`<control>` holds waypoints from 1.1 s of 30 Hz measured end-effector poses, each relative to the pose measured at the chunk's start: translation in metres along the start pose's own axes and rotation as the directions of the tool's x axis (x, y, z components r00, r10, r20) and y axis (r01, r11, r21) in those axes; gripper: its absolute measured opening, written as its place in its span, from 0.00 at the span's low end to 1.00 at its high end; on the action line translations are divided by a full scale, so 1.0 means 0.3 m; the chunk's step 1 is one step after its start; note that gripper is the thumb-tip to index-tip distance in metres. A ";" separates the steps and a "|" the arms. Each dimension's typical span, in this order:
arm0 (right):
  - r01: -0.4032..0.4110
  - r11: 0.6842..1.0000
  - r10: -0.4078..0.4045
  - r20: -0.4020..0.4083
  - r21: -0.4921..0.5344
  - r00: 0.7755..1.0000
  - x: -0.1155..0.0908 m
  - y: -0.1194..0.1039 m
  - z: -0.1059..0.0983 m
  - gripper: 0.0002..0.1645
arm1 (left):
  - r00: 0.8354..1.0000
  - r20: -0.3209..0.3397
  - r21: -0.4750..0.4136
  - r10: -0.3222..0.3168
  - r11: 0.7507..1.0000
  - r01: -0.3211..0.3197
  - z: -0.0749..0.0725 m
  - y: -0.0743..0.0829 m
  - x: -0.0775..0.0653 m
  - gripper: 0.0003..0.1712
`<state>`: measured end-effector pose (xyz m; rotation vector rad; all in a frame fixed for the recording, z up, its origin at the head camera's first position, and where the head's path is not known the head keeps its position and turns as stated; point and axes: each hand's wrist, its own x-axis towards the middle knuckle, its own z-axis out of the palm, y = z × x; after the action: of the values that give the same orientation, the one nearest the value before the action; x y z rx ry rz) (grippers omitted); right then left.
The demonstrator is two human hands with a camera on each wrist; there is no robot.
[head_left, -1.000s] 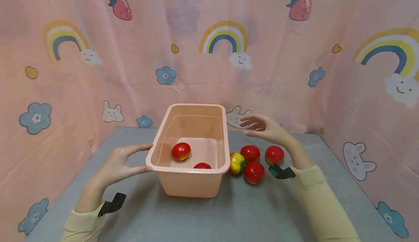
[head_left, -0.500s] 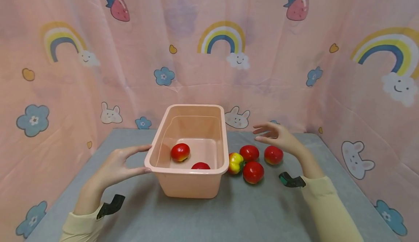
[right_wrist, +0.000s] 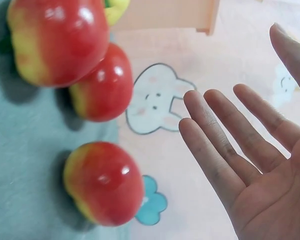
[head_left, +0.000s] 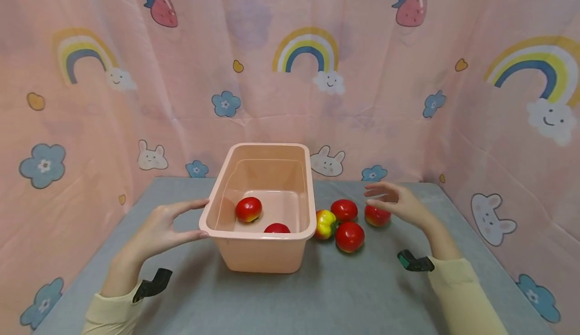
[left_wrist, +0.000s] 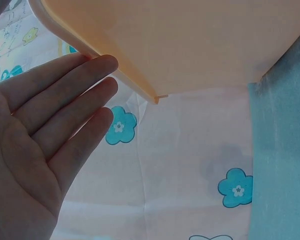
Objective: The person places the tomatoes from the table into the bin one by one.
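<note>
A peach plastic bin (head_left: 263, 255) stands on the table. Inside it lie a red apple (head_left: 248, 209) and a second red fruit (head_left: 277, 228), half hidden by the front rim. My left hand (head_left: 156, 234) touches the bin's left rim with outstretched fingers and thumb; the left wrist view shows the fingers (left_wrist: 85, 95) straight against the edge. Held in the air, my right hand (head_left: 401, 205) has spread, relaxed fingers and carries nothing. Below it sits a red apple (head_left: 376, 218), also large in the right wrist view, apart from the hand.
Right of the bin cluster a yellow bell pepper (head_left: 325, 224), a red apple (head_left: 344, 210) and another red apple (head_left: 350, 237). A grey cloth covers the table (head_left: 353, 294). Behind hangs a pink curtain (head_left: 190, 73) with printed rainbows, flowers and rabbits.
My right hand has moved right and down, from beside the bin's far right corner to above the rightmost apple. My left hand stays at the bin's rim.
</note>
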<state>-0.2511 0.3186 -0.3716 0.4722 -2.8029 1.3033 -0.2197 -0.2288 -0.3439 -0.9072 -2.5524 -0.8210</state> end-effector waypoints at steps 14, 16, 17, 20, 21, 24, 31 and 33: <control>-0.059 0.998 0.058 -0.008 -0.011 0.998 -0.060 0.097 0.033 0.29 | 1.000 0.000 0.033 0.002 0.999 -0.002 -0.002 0.000 0.000 0.35; -0.068 0.998 0.068 -0.002 -0.004 0.998 -0.065 0.104 0.038 0.30 | 1.000 0.002 0.031 0.001 1.000 -0.001 -0.001 -0.002 0.001 0.35; -0.071 0.997 0.071 0.000 0.002 0.997 -0.067 0.106 0.042 0.31 | 1.000 0.005 0.028 -0.002 1.000 0.002 -0.002 -0.002 0.001 0.35; -0.068 0.998 0.068 0.005 -0.002 0.998 -0.069 0.112 0.054 0.30 | 1.000 0.009 0.024 -0.010 1.000 0.010 -0.003 -0.002 0.001 0.35; -0.070 0.998 0.070 0.003 -0.007 0.998 -0.070 0.113 0.058 0.30 | 1.000 0.010 0.024 -0.011 1.000 0.011 -0.004 -0.001 0.001 0.35; -0.081 0.996 0.081 -0.002 -0.035 0.997 -0.074 0.114 0.072 0.30 | 1.000 0.012 0.026 -0.011 1.000 0.010 -0.005 0.002 0.001 0.35; -0.073 0.996 0.074 0.037 -0.042 0.997 -0.080 0.113 0.107 0.32 | 1.000 0.012 0.024 -0.007 1.000 0.007 -0.005 0.002 0.001 0.35; -0.065 0.997 0.067 0.057 -0.035 0.996 -0.079 0.115 0.117 0.33 | 1.000 0.014 0.021 -0.009 1.000 0.009 -0.004 0.001 0.001 0.35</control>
<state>-0.2341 0.3195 -0.4234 0.4268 -2.9061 1.2724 -0.2198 -0.2292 -0.3426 -0.8991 -2.5741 -0.7912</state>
